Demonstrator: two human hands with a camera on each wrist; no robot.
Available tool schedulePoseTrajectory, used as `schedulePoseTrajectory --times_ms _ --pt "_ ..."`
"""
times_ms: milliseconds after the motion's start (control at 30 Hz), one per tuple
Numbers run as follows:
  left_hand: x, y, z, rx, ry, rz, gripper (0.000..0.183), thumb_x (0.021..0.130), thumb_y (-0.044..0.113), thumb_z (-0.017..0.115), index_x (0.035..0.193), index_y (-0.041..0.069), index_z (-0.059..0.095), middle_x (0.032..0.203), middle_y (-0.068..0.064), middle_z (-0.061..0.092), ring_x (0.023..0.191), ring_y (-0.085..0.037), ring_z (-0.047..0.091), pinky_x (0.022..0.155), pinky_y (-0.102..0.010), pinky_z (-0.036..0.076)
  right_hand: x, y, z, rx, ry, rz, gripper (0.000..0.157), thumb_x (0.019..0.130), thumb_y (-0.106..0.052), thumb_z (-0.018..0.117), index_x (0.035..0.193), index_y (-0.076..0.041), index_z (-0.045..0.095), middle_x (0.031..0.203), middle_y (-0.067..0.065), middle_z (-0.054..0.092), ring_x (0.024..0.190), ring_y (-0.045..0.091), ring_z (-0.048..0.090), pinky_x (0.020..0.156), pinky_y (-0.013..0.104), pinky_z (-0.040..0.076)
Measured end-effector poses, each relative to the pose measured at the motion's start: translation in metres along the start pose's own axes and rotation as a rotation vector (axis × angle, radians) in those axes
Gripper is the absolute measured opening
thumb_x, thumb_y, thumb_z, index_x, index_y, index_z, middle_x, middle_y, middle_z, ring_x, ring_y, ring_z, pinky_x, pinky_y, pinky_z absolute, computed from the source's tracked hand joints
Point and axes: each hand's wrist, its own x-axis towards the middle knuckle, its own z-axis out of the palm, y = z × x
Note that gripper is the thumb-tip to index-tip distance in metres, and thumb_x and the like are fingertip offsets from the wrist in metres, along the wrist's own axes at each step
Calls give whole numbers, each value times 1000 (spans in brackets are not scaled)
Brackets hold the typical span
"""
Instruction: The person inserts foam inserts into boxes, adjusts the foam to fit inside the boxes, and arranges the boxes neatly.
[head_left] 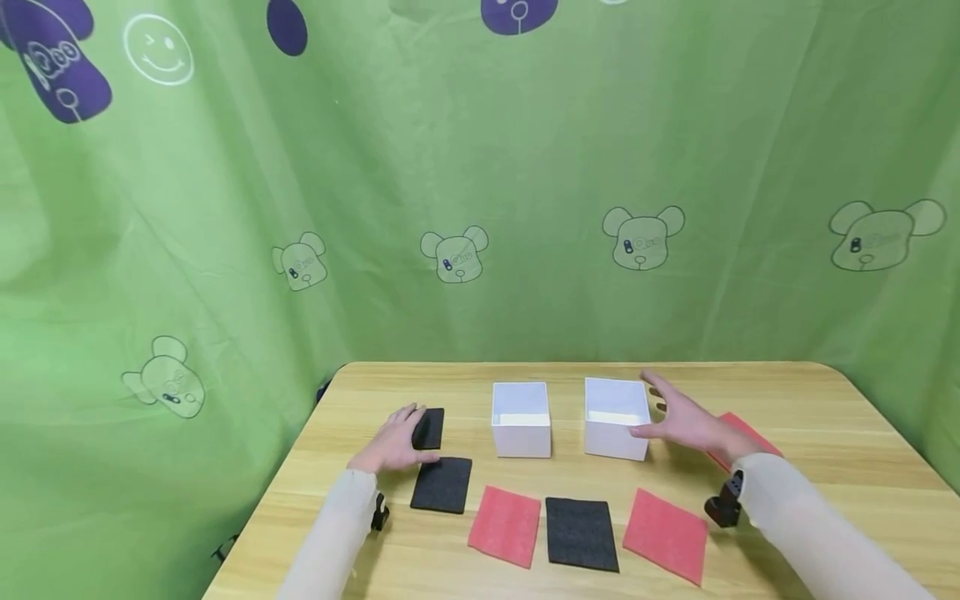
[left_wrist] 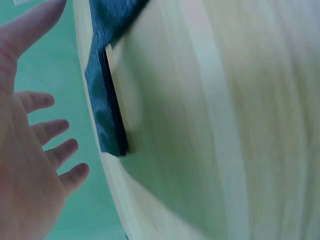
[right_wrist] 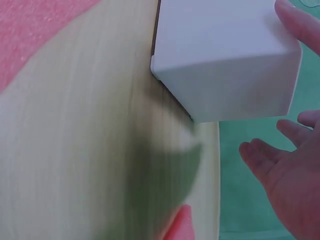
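Two white open-topped boxes stand side by side, the left box (head_left: 522,438) and the right box (head_left: 617,440). My right hand (head_left: 690,421) is at the right box's right side, thumb by its front corner and fingers spread near its rim. In the right wrist view the same box (right_wrist: 230,85) shows a side face, with nothing in my palm. My left hand (head_left: 393,442), thumb and fingers apart, hovers over two black squares of cloth, one farther back (head_left: 429,429) and one nearer (head_left: 442,485). The left wrist view shows the hand (left_wrist: 30,150) holding nothing.
Along the front lie a red square (head_left: 506,527), a black square (head_left: 582,535) and another red square (head_left: 666,536). A further red square (head_left: 753,437) lies partly under the right wrist. The wooden table (head_left: 457,379) ends at a green curtain (head_left: 540,308).
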Motion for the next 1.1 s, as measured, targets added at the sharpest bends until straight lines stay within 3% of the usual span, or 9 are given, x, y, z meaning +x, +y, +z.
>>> schedulePoseTrajectory --times_ms 267,567,1100 --pt "9 -15 -1 -91 -37 -58 101 65 53 69 139 4 20 142 -18 17 127 -34 15 99 -48 23 1 9 5 139 -40 28 108 69 -32 73 141 -9 -4 142 23 4 124 45 13 94 60 17" --pt "14 -23 -1 -128 -54 -13 101 64 49 71 138 2 21 141 -18 18 127 -34 16 99 -48 22 -3 9 5 216 -70 31 108 70 -25 73 141 -13 -7 139 30 5 120 49 17 93 56 25" --pt "18 -30 2 -102 -83 -33 96 66 46 72 137 2 25 136 -14 32 123 -34 25 98 -44 25 0 13 4 226 -100 54 110 69 -26 74 141 -12 -8 139 29 6 120 49 19 93 55 26"
